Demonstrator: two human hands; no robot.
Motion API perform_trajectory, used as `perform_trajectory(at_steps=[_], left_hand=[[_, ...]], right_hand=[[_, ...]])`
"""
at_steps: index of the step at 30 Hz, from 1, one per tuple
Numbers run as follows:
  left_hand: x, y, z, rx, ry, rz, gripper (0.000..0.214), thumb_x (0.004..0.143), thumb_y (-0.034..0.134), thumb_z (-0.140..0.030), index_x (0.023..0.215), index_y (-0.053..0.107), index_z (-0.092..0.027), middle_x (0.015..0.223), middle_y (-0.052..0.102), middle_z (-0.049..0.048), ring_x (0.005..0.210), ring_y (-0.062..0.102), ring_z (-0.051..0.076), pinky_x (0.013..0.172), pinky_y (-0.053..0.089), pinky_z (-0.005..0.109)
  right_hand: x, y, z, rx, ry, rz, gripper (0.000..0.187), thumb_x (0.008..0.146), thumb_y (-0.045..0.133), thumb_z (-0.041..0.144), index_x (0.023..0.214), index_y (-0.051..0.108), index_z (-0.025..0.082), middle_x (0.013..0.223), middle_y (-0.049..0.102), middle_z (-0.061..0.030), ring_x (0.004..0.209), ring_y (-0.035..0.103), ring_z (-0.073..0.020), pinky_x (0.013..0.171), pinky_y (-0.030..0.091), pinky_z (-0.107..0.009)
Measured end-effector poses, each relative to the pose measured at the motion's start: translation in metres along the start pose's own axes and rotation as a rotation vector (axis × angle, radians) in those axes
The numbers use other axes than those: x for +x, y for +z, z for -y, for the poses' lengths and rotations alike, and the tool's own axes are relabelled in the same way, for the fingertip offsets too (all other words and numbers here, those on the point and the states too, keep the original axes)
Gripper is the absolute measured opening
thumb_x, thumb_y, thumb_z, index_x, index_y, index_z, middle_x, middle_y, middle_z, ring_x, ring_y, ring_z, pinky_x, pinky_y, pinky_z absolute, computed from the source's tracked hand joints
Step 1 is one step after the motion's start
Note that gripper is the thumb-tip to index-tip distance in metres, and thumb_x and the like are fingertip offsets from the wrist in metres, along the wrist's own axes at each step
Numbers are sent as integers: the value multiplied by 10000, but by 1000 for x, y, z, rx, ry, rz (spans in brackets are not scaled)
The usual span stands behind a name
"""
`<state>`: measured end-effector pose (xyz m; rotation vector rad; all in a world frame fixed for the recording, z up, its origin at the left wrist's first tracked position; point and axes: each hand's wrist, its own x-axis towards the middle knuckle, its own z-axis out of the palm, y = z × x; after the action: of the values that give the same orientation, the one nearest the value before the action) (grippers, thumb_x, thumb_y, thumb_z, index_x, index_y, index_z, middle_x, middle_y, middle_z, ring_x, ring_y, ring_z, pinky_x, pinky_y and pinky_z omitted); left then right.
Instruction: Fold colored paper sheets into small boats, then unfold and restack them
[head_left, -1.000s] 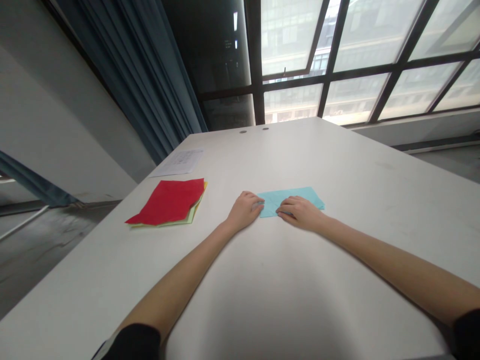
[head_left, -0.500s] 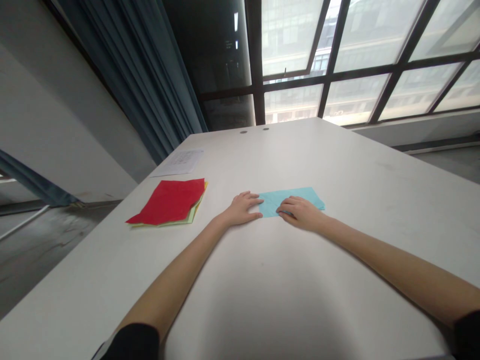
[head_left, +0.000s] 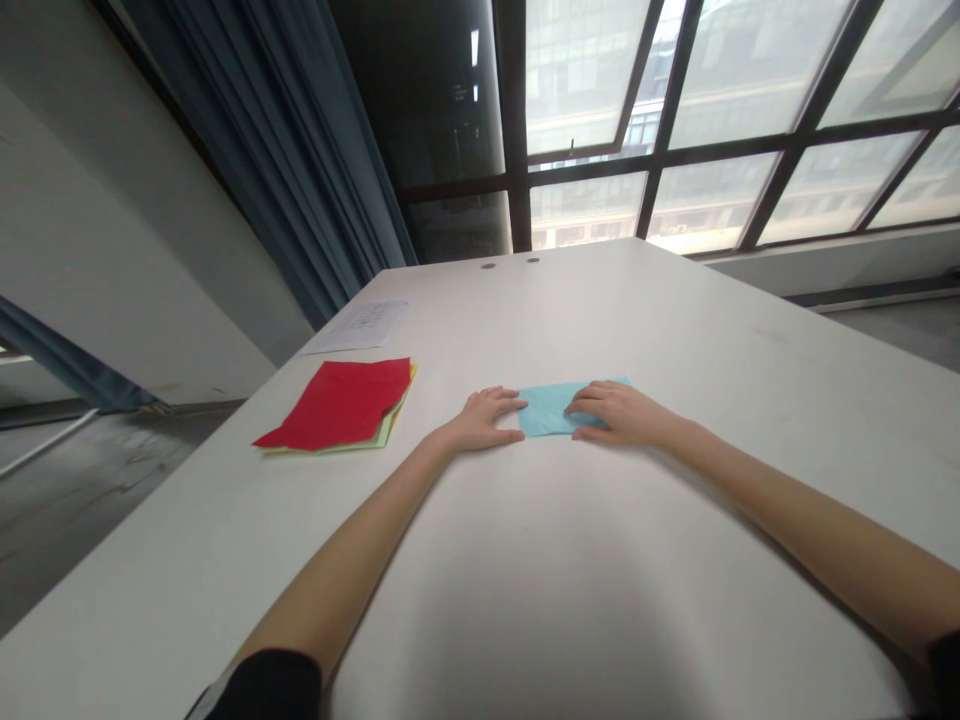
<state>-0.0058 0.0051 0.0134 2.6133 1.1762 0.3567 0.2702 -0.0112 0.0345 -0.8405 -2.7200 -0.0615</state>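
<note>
A folded light blue paper [head_left: 546, 410] lies flat in the middle of the white table [head_left: 525, 560]. My left hand [head_left: 484, 420] rests at its left edge, fingers stretched out flat with the tips on the paper. My right hand [head_left: 619, 413] lies spread over the paper's right half and hides that part. Neither hand grips anything.
A stack of coloured sheets with a red one on top [head_left: 341, 403] lies to the left. Beyond the stack a white printed sheet [head_left: 361, 325] sits near the table's left edge. Dark blue curtains [head_left: 300, 150] and a window [head_left: 712, 110] stand behind the table.
My left hand opened from a curled pose to flat fingers. My right hand slid to the right over the blue paper and spread flat, hiding its right end.
</note>
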Motion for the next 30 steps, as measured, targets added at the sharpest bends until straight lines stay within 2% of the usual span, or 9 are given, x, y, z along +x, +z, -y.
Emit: perform_trajectory(at_steps=[3,7,11,23,27,30], left_hand=[[0,-3,-1,-9,-16,42,618,710,545,-574,1235,483,-252,1326,428,106,1243,332,288,1015,225,464],[-2,-9,-4,-13,-35,133,796,618,583,-646,1294,409,-263,1389,343,103,1285,254,302,1038,168,462],[-3,-11,-5,-5,-49,167,897,561,590,-689,1321,363,-269,1414,294,107,1298,224,304,1045,141,460],[-2,-10,-4,-29,-49,160,895,547,610,-677,1312,375,-278,1414,296,97,1300,217,307,1047,130,454],[-2,-10,-4,-58,-43,139,883,558,619,-657,1309,379,-261,1402,320,102,1294,234,306,1048,139,451],[-1,-10,-5,-116,-58,86,850,614,599,-626,1324,347,-231,1378,360,105,1278,279,292,1047,167,433]], right_hand=[[0,-6,-3,25,3,54,333,816,487,432,1010,617,194,955,644,-75,845,582,-193,769,433,-324],[0,-6,-3,46,29,125,356,814,478,445,1023,615,191,948,653,-74,854,593,-200,784,428,-326],[1,-5,2,23,70,133,357,806,480,456,1013,623,203,950,653,-76,851,596,-211,786,420,-337],[2,-4,-2,67,30,130,340,834,452,434,982,646,197,942,652,-79,852,595,-189,785,422,-299],[3,-4,-1,26,22,134,313,875,388,340,970,647,194,890,665,-73,821,601,-174,762,410,-281],[5,-5,4,-58,72,123,308,874,367,288,899,655,181,801,671,-69,746,605,-171,716,399,-275]])
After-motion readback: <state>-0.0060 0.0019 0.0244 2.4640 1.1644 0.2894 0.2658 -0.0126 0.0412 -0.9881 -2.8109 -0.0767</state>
